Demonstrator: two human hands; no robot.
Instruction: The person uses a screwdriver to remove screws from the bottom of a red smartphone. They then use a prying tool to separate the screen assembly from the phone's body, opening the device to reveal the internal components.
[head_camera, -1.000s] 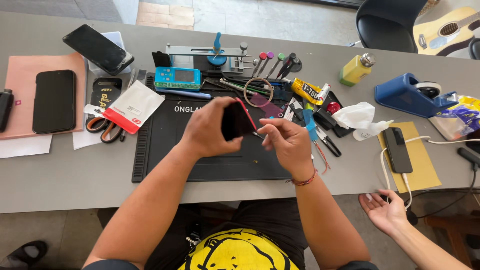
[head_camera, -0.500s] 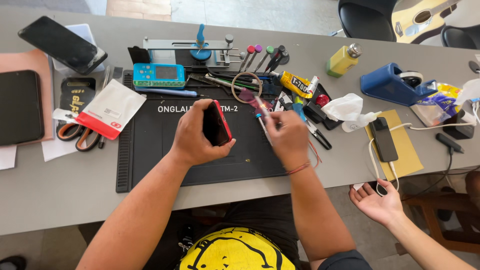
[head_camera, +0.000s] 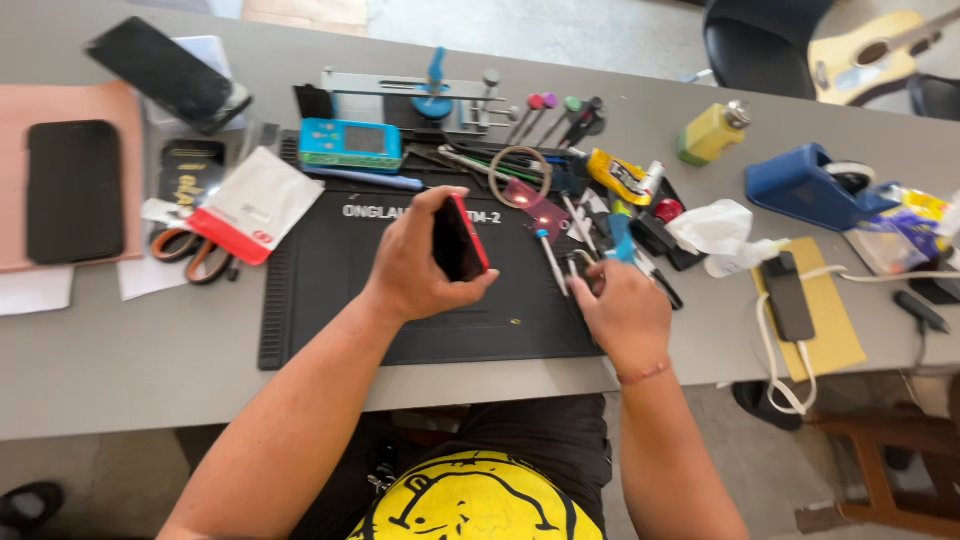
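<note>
Since the earlier frame, the right hand (head_camera: 622, 312) has dropped to the mat's (head_camera: 330, 290) four o'clock edge, pinching one screwdriver (head_camera: 551, 262); the left hand (head_camera: 415, 262) is still gripping one red-edged phone (head_camera: 460, 238) at centre.

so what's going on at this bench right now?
A person sits at a grey table over a black work mat. The left hand holds a red-edged phone on edge above the mat. The right hand rests at the mat's right edge among small tools, beside a blue-tipped screwdriver; what its fingers grip is unclear. Scissors and a white pouch lie to the left, a blue tape dispenser to the right.
</note>
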